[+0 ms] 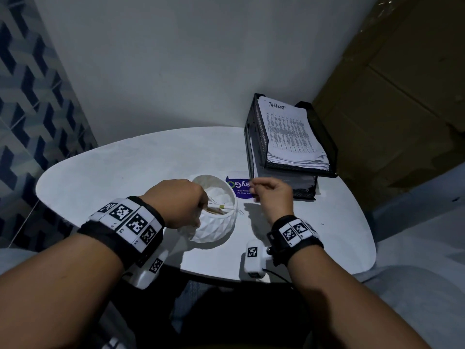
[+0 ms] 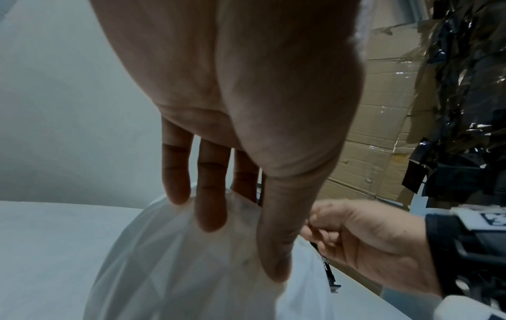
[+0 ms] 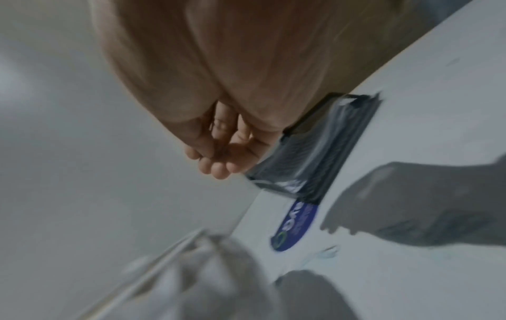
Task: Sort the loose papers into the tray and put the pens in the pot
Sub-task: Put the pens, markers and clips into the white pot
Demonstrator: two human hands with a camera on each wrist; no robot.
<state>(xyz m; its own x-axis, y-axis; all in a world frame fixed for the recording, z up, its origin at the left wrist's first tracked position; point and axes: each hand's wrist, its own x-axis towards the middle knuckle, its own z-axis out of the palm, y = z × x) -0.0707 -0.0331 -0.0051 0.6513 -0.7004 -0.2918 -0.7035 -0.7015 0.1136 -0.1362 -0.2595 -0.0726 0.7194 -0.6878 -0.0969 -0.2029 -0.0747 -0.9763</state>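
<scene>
A white faceted pot (image 1: 216,227) stands mid-table with several pens (image 1: 221,207) lying inside it. My left hand (image 1: 198,212) grips the pot's left rim; in the left wrist view my left hand (image 2: 240,242) has its fingers (image 2: 210,216) over the rim and its thumb on the pot's (image 2: 164,281) outer wall. My right hand (image 1: 259,193) hovers just right of the pot, fingers loosely curled, nothing visible in it (image 3: 219,160). The black mesh tray (image 1: 324,144) at the back right holds a stack of papers (image 1: 289,132) headed "TASKLIST".
A purple sticker (image 1: 239,188) lies on the white table (image 1: 125,172) between pot and tray. The tray's lower tier (image 1: 302,187) also holds sheets. Cardboard boxes (image 1: 402,96) stand to the right, a white wall is behind, and a tiled wall is on the left.
</scene>
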